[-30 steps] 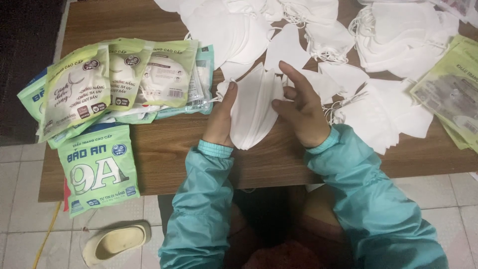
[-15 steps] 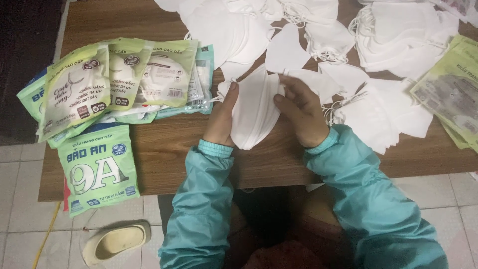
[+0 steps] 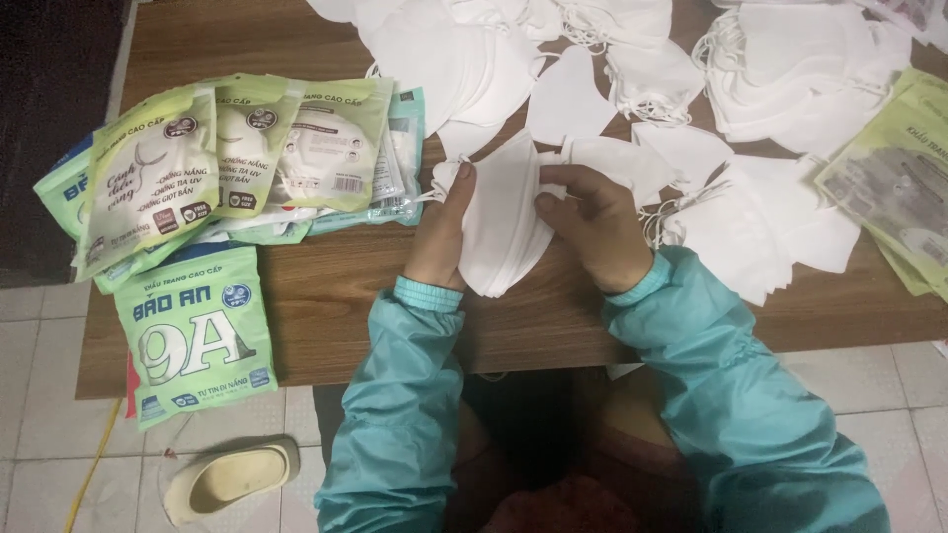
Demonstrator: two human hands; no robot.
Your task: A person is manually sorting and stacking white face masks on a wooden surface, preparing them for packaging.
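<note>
A stack of folded white face masks [image 3: 504,232] stands on edge on the wooden table [image 3: 326,286] in front of me. My left hand [image 3: 442,232] grips its left side, thumb near the top corner. My right hand [image 3: 592,227] holds the right side, fingers curled over the upper edge. Both arms wear teal sleeves. Loose white masks [image 3: 632,109] lie spread behind and to the right of the stack.
Green printed mask packets [image 3: 227,158] fan out at the left, one larger packet [image 3: 195,336] hanging over the table's front edge. More packets [image 3: 889,188] lie at the right edge. A beige slipper [image 3: 232,479] rests on the tiled floor below.
My right hand's fingers have curled in from spread to closed over the stack's top edge. The stack and my left hand have barely shifted.
</note>
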